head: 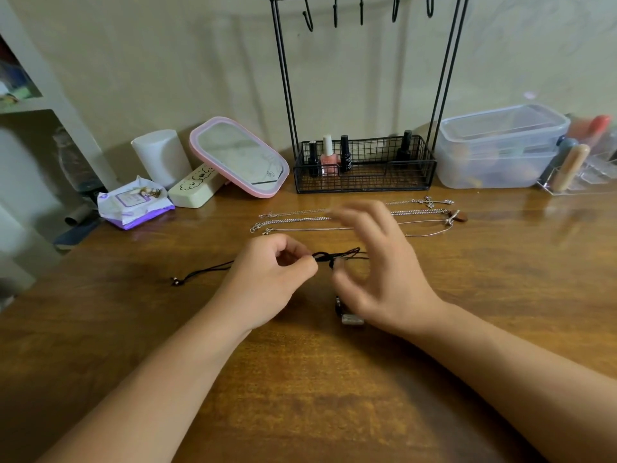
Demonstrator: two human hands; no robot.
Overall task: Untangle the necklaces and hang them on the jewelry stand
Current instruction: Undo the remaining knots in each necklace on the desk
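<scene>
A black cord (337,255) lies knotted mid-counter (300,379). The left hand (270,275) pinches it at the knot; the right hand (377,269), blurred, is spread over it. Silver chains (300,222) lie straightened just beyond, near the stand (364,165) at the far edge.

Necklaces before the jewelry stand (364,95) on the tabletop (300,379)

The stand rises at the back (bottles in its basket (365,177)); left of it leans a mirror (238,157), right of it sits a lidded container (499,148). Chain necklaces (300,220) lie in rows just before the basket. Nearer, the cord necklace (337,255) stretches between the left hand (267,279) and right hand (377,275), its pendant (350,317) seemingly under the right palm.
</scene>
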